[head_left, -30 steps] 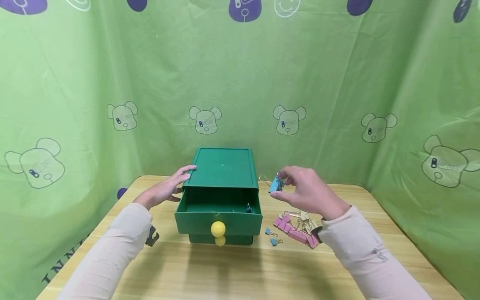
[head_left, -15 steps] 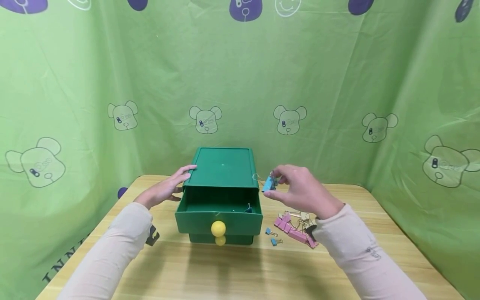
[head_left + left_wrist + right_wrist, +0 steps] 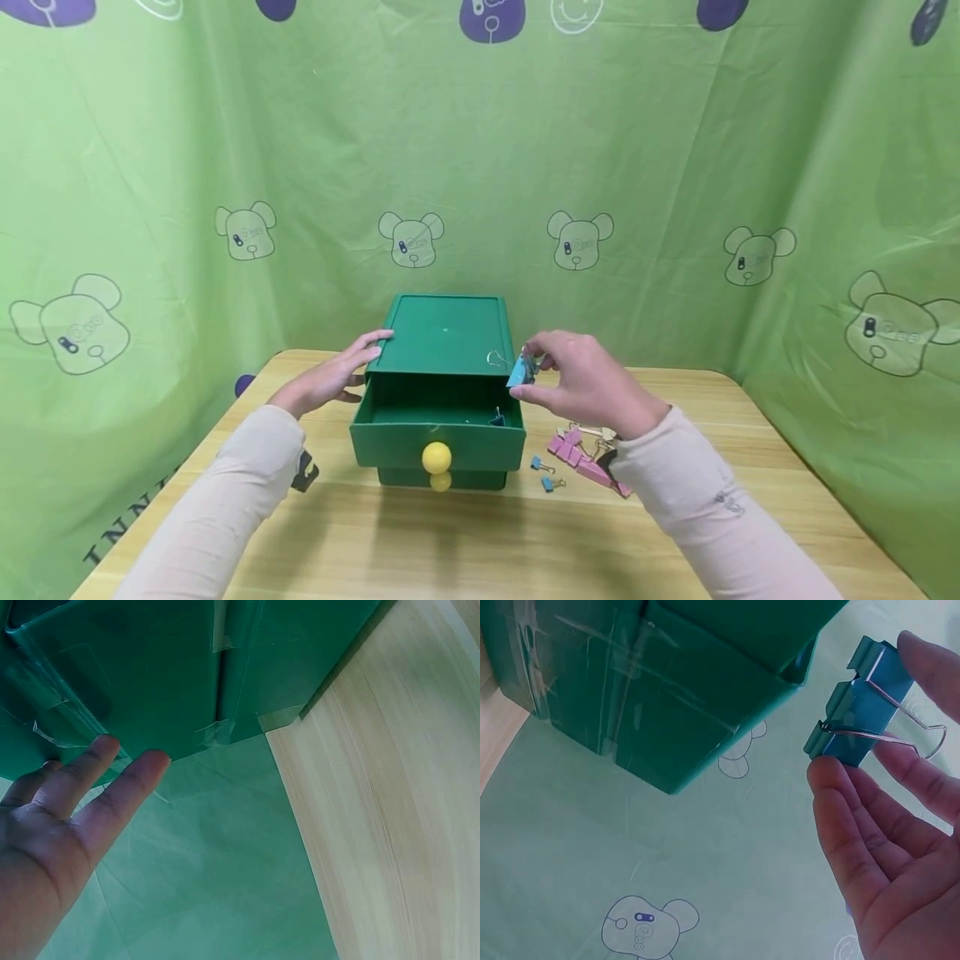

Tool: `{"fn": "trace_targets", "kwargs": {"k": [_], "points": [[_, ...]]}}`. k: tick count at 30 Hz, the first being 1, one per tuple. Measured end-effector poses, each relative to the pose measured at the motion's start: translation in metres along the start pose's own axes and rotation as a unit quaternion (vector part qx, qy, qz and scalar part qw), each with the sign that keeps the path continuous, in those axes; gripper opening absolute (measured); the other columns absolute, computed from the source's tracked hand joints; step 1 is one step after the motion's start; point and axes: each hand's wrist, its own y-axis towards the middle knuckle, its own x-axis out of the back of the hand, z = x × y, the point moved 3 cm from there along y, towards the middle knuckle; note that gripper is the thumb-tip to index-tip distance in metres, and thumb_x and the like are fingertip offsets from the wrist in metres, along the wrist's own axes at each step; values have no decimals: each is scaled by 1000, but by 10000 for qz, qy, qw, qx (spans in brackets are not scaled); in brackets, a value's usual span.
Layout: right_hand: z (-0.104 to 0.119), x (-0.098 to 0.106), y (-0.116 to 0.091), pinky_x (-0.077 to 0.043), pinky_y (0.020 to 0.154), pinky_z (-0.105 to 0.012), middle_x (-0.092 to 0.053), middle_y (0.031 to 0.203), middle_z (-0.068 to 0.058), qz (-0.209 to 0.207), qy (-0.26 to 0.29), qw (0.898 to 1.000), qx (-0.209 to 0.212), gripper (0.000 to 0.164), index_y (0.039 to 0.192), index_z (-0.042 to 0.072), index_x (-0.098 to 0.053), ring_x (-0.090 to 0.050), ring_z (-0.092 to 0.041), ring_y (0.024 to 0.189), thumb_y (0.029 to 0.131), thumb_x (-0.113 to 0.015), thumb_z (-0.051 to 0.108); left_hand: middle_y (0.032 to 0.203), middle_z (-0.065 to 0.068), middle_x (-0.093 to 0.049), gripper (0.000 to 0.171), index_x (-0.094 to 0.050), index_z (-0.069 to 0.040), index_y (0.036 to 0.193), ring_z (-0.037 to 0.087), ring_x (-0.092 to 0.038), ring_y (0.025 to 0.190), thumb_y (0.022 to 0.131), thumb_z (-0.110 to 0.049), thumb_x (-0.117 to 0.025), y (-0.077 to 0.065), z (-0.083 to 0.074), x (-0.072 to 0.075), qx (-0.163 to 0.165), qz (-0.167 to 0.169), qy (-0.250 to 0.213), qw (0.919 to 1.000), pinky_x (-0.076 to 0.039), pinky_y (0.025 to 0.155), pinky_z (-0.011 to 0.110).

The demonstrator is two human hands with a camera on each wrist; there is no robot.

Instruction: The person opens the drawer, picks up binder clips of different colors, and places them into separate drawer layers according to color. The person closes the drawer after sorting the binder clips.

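Note:
A green drawer box (image 3: pixel 446 333) stands mid-table, its upper drawer (image 3: pixel 390 446) pulled out by a yellow ball knob (image 3: pixel 437 458). My left hand (image 3: pixel 326 383) rests on the box's left side with fingers extended, fingertips at the top edge. Between thumb and fingers, my right hand (image 3: pixel 585 383) pinches a large blue binder clip (image 3: pixel 874 705), whose wire handles stick out. That clip is raised at the drawer's right rim, overlapping the box's front right corner in the head view. A small dark binder clip (image 3: pixel 497 417) lies inside the drawer at the right.
Right of the box lies a pile of pink binder clips (image 3: pixel 592 472) with cream ones (image 3: pixel 600 432) behind, partly hidden by my right wrist. Two small blue binder clips (image 3: pixel 542 464) lie nearer the drawer. A patterned green curtain (image 3: pixel 480 167) encloses the table's back and sides.
My right hand has moved left with the large blue binder clip, from beside the box to the drawer's right rim. The left hand has stayed in place.

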Motion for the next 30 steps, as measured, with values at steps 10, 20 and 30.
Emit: {"fn": "trace_targets", "kwargs": {"k": [10, 20, 30], "points": [[13, -9, 5, -54, 78, -34, -65, 100, -2, 163, 64, 9995, 269, 40, 107, 7, -64, -60, -17, 87, 81, -81, 31, 159, 18, 5, 58, -10, -28, 155, 63, -15, 133, 104, -51, -25, 0, 1, 0, 10, 13, -65, 10000, -28, 101, 70], [22, -15, 9, -54, 76, -31, -65, 98, -1, 249, 121, 9990, 360, 41, 107, 6, -64, -62, -17, 85, 80, -81, 32, 160, 17, 6, 58, -9, -27, 155, 63, -15, 133, 104, -51, -24, 0, 0, 0, -19, 23, -88, 10000, -27, 102, 71], [24, -20, 11, -52, 68, -25, -64, 92, 1, 327, 132, 9988, 338, 41, 107, 6, -65, -61, -13, 80, 80, -81, 32, 160, 17, 5, 58, -9, -28, 155, 62, -16, 133, 104, -52, -24, 1, 1, 1, -29, 33, -134, 9999, -26, 102, 71]]}}
